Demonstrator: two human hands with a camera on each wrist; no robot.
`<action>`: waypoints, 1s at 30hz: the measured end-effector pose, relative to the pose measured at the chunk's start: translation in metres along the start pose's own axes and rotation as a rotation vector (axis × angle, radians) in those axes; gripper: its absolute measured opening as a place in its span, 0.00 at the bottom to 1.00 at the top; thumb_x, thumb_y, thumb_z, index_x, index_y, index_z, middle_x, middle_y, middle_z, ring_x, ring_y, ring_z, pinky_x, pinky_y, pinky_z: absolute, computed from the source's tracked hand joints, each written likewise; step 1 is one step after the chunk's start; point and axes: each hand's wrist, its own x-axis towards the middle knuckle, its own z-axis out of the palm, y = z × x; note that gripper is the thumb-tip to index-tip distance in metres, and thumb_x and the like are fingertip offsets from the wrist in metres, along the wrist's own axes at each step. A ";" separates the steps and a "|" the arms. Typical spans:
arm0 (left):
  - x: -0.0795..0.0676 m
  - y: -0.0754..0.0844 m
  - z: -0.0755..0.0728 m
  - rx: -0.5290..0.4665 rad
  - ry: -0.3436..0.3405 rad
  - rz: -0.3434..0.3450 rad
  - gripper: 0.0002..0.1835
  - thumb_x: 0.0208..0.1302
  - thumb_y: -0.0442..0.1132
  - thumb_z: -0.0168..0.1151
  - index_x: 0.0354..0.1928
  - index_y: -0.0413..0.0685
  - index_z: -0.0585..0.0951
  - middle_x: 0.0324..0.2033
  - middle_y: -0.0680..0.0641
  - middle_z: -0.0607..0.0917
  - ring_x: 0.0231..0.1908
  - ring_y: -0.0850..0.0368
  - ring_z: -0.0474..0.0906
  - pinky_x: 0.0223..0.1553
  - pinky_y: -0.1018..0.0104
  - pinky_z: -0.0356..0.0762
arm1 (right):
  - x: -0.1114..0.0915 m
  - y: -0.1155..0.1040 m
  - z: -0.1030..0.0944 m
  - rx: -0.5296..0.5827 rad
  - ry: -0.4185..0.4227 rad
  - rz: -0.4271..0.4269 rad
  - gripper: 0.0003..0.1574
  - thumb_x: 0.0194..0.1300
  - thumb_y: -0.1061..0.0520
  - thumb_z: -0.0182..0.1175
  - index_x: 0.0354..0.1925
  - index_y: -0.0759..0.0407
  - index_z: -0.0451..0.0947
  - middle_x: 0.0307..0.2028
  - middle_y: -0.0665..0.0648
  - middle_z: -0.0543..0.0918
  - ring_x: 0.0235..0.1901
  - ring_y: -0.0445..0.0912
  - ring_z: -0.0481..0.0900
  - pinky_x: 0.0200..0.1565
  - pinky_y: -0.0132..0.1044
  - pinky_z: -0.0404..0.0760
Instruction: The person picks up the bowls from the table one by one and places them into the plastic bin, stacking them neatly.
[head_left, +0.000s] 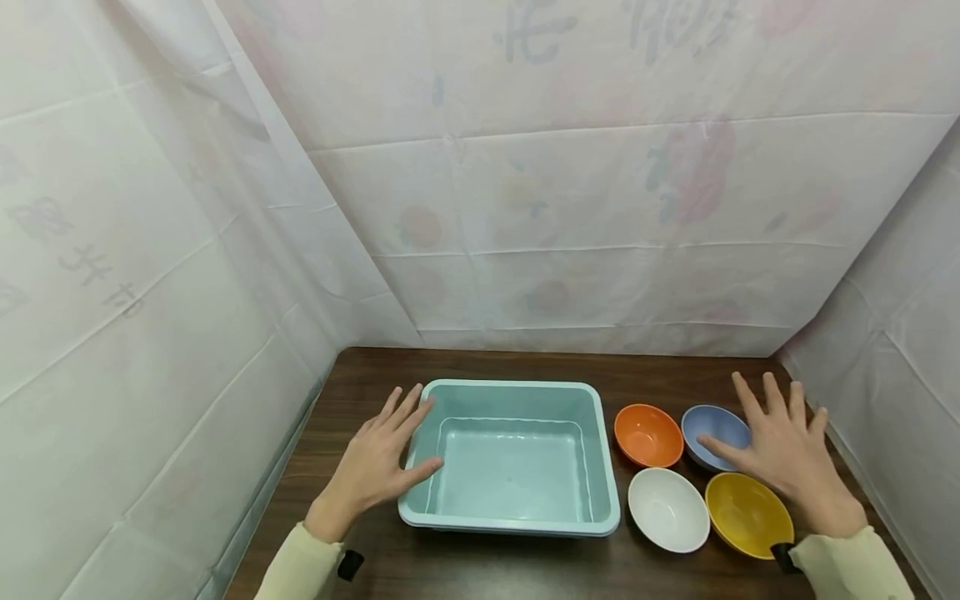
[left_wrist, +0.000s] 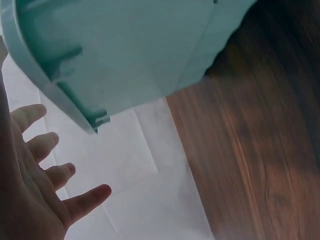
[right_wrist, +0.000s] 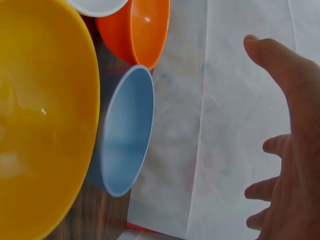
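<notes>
My left hand (head_left: 378, 458) is spread over the left rim of a light teal plastic basin (head_left: 510, 475), holding nothing. In the left wrist view its fingers (left_wrist: 60, 175) extend beside the basin's outer wall (left_wrist: 135, 50). My right hand (head_left: 787, 450), fingers splayed, hovers above the right-hand bowls and overlaps the blue bowl (head_left: 712, 433) in the head view. In front of that bowl sits a yellow bowl (head_left: 750, 514), with a white bowl (head_left: 669, 510) to its left and an orange bowl (head_left: 648, 436) behind the white one. The right wrist view shows the hand apart from the blue bowl (right_wrist: 129, 132).
Everything stands on a dark wood-grain table (head_left: 360, 375). Pale printed sheets hang behind it (head_left: 562, 208), on the left (head_left: 150, 333) and on the right (head_left: 911, 333). A black strap (head_left: 350, 565) shows at the left cuff.
</notes>
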 end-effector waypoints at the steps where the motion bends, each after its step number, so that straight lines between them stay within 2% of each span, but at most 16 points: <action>1: 0.000 0.001 0.001 -0.009 0.008 0.004 0.48 0.63 0.67 0.64 0.81 0.62 0.59 0.80 0.49 0.59 0.77 0.37 0.59 0.55 0.31 0.77 | 0.000 -0.001 0.001 0.003 -0.006 0.000 0.77 0.55 0.19 0.65 0.84 0.51 0.39 0.75 0.85 0.47 0.71 0.87 0.37 0.57 0.90 0.37; 7: 0.001 0.012 0.007 -0.053 0.026 0.004 0.45 0.64 0.66 0.64 0.79 0.59 0.65 0.77 0.46 0.67 0.74 0.38 0.65 0.52 0.33 0.79 | 0.003 -0.010 0.005 0.025 -0.038 -0.010 0.78 0.55 0.20 0.65 0.84 0.52 0.38 0.75 0.84 0.47 0.71 0.87 0.36 0.59 0.89 0.35; 14: 0.001 0.021 0.011 -0.097 -0.003 -0.025 0.42 0.66 0.67 0.62 0.79 0.64 0.64 0.76 0.49 0.68 0.75 0.40 0.65 0.52 0.29 0.77 | 0.007 -0.024 0.010 0.051 -0.092 -0.022 0.76 0.56 0.20 0.65 0.83 0.54 0.41 0.75 0.84 0.46 0.72 0.86 0.36 0.59 0.88 0.37; 21: 0.000 0.022 0.015 -0.112 -0.017 -0.045 0.41 0.67 0.66 0.61 0.78 0.62 0.67 0.75 0.48 0.70 0.75 0.38 0.64 0.54 0.28 0.76 | 0.012 -0.036 0.016 0.082 -0.133 -0.037 0.76 0.57 0.20 0.64 0.83 0.55 0.42 0.76 0.83 0.43 0.72 0.86 0.34 0.61 0.87 0.36; 30: -0.001 0.021 0.019 -0.154 -0.058 -0.062 0.37 0.70 0.64 0.60 0.76 0.60 0.70 0.74 0.46 0.72 0.73 0.33 0.66 0.56 0.30 0.76 | 0.017 -0.047 0.032 0.096 -0.138 -0.082 0.73 0.57 0.23 0.66 0.82 0.59 0.47 0.76 0.83 0.46 0.73 0.85 0.38 0.63 0.86 0.41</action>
